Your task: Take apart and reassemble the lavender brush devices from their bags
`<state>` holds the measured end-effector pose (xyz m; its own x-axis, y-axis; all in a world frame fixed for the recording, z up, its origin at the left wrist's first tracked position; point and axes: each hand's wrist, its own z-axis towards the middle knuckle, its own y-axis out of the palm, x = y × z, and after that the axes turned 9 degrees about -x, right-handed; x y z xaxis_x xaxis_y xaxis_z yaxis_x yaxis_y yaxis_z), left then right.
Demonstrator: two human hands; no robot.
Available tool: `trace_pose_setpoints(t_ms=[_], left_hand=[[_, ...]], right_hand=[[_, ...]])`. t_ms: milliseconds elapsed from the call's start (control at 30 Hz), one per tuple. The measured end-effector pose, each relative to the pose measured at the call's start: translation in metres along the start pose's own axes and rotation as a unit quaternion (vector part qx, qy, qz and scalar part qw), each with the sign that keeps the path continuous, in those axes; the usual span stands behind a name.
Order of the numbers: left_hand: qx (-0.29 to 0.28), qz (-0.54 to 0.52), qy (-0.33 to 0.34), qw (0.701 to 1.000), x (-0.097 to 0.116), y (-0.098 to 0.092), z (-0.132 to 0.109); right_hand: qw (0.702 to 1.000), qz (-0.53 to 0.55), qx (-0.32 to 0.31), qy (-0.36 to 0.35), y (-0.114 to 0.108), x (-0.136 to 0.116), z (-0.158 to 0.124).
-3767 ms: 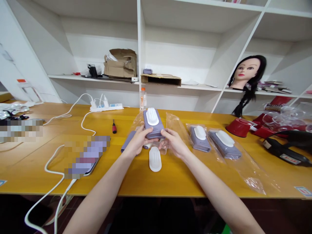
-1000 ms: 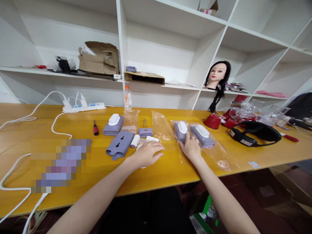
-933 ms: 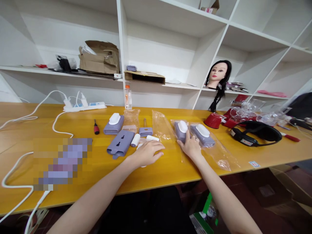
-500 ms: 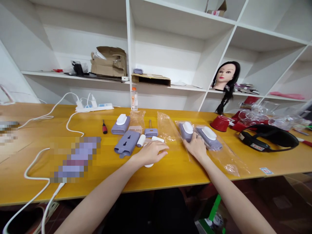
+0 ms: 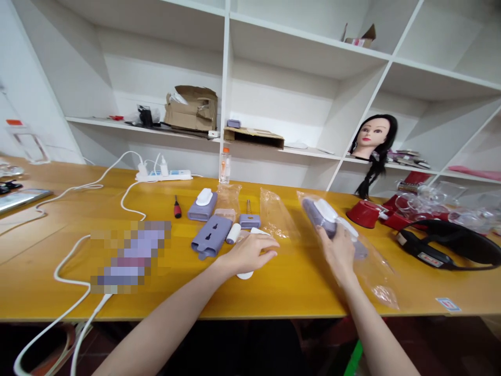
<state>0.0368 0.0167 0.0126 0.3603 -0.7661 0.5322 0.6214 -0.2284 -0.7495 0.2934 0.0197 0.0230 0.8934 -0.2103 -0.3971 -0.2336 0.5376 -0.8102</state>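
Note:
My right hand (image 5: 341,251) grips a purple-grey plastic case (image 5: 318,214) with a white oval piece on top, wrapped in a clear bag. Behind that hand, partly hidden, lies a second bagged purple case (image 5: 360,250). My left hand (image 5: 252,254) is open, fingers stretched and thumb apart, low over some white parts it partly covers. A white disc (image 5: 245,275) shows below its palm. Left of it are a white cylinder (image 5: 234,233) and a purple housing (image 5: 212,236) with two dark slots. A small purple block (image 5: 249,221) lies beyond, a metal spring (image 5: 248,207) behind it.
A red-and-black screwdriver (image 5: 177,207) and another purple case (image 5: 202,205) lie left. Empty clear bags (image 5: 274,211) are at centre. A black headband device (image 5: 446,245) and red parts (image 5: 364,213) stand right. White cables (image 5: 55,271) cross the left side.
My right hand has moved right with the bagged purple case, which is now raised and tilted over the other bagged case. The left hand has hardly moved; the view has shifted slightly.

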Motion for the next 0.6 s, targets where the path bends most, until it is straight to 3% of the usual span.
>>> trace_pose_setpoints(t_ms=[100,200,267,367,433,600], left_hand=[[0.07,-0.183,-0.056,0.979,0.002,-0.002,0.004],[0.09,-0.425,-0.127,0.892,0.007,-0.008,0.007],[0.098,-0.533,-0.147,0.827,0.01,-0.013,0.008],[0.149,-0.622,-0.161,0.751,0.01,-0.019,0.009],[0.201,-0.651,-0.18,0.709,0.006,-0.023,0.011],[0.37,-0.67,-0.192,0.615,-0.021,-0.05,0.018]], right_hand=[[0.991,0.059,0.067,-0.095,-0.009,-0.011,-0.011],[0.974,0.077,0.049,-0.206,-0.013,-0.03,-0.03],[0.959,0.082,0.023,-0.272,-0.011,-0.044,-0.043],[0.931,0.09,-0.009,-0.355,-0.004,-0.056,-0.06],[0.914,0.084,0.016,-0.397,0.0,-0.056,-0.066],[0.884,0.061,0.04,-0.461,-0.004,-0.032,-0.069]])
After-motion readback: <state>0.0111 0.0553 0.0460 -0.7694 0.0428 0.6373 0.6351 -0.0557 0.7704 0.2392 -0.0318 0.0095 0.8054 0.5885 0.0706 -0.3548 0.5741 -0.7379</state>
